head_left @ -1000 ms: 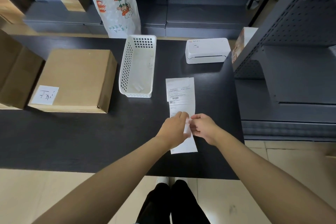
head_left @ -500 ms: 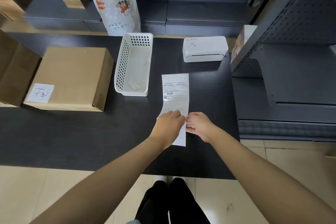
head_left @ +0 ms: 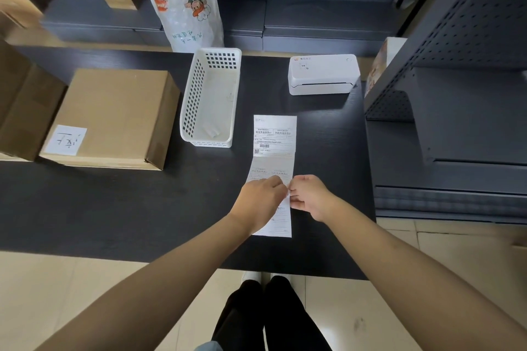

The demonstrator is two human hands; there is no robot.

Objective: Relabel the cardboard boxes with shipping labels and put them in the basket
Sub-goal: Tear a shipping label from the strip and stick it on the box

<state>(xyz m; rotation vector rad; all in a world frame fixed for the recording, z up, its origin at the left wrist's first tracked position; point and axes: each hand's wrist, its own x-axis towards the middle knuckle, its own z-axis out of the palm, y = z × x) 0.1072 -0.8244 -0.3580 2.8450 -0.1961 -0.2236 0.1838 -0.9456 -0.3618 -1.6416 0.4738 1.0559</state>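
Note:
A long white strip of shipping labels point(head_left: 274, 139) lies on the black table point(head_left: 114, 208), right of the middle. My left hand point(head_left: 261, 202) and my right hand point(head_left: 309, 195) meet over the strip's near half, and both pinch it at the same spot. A flat cardboard box point(head_left: 114, 114) with a small white handwritten label point(head_left: 66, 139) sits at the left. The white perforated basket point(head_left: 211, 100) stands between that box and the strip, with only a scrap of paper inside.
A white label printer point(head_left: 323, 74) sits at the table's far right. More cardboard boxes point(head_left: 20, 105) crowd the left edge. A printed plastic bag point(head_left: 185, 0) stands behind the basket. Grey metal shelving point(head_left: 456, 94) borders the table on the right.
Both hands have stayed pinched on the label strip at the same spot. The strip's near half now bends slightly leftward from the far half. The camera shifted a little.

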